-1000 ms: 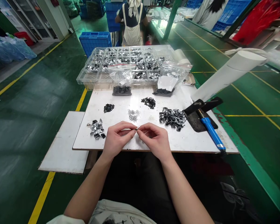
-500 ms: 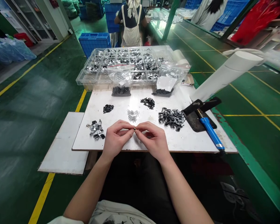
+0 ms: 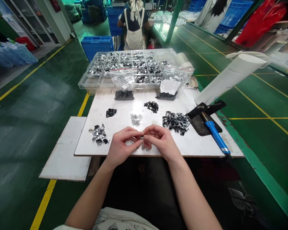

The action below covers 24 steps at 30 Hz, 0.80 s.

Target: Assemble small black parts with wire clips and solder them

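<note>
Close to the table's front edge, my left hand (image 3: 122,144) and my right hand (image 3: 161,140) meet, fingertips pinched on one small dark, shiny part (image 3: 141,137). Fingers cover most of it, so its kind is unclear. Just beyond my fingers lies a pile of tiny silvery pieces (image 3: 136,119). Left of my left hand are shiny silver-and-black parts (image 3: 99,134). A larger heap of black and silver parts (image 3: 175,122) lies to the right of my right hand. Two small piles of black pieces, one on the left (image 3: 111,112) and one further right (image 3: 151,107), lie farther back.
A clear compartment box (image 3: 86,81) full of parts stands at the back of the white table (image 3: 91,110). Before it are two plastic bags of black pieces (image 3: 124,95) (image 3: 166,95). A blue-handled soldering iron (image 3: 216,134) and a white tube (image 3: 232,78) occupy the right. A person (image 3: 134,28) is ahead.
Both hands have shifted slightly right, and my right fingers have changed their grip around the small part. More of the part shows between the fingertips now.
</note>
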Each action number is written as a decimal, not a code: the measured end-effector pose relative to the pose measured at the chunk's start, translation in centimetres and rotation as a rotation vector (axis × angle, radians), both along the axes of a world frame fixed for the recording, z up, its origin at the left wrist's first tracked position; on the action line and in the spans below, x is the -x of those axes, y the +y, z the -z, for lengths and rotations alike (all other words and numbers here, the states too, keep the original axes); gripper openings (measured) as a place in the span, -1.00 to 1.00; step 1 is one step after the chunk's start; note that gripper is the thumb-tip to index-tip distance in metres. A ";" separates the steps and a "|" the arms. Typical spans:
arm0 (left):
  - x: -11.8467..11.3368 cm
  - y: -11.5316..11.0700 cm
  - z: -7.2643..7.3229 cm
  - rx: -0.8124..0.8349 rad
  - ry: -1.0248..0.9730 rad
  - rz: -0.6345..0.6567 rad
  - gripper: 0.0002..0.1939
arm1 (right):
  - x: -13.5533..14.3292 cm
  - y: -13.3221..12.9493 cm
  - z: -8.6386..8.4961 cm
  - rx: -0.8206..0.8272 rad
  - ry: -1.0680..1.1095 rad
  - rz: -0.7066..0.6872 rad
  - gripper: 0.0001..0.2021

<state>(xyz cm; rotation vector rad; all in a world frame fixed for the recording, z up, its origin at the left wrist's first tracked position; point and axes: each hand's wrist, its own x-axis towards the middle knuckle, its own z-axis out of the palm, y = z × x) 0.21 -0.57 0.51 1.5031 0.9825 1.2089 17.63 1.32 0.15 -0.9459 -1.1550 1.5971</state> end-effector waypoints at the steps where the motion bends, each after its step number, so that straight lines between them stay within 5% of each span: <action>1: 0.0 0.0 0.0 0.004 0.000 -0.006 -0.77 | 0.1 -0.1 0.1 -0.009 0.006 0.017 -0.75; 6: -0.1 0.2 0.1 0.066 -0.008 -0.094 -0.81 | 0.6 -0.7 0.4 -0.098 -0.063 0.150 -0.78; 15: -0.1 0.5 0.1 0.118 -0.072 -0.199 -0.83 | 1.0 -1.5 0.2 -0.462 -0.334 0.193 -0.85; 24: 0.0 0.2 0.0 0.066 -0.124 -0.045 -0.78 | 1.0 -1.8 0.9 -0.613 -0.387 0.298 -0.81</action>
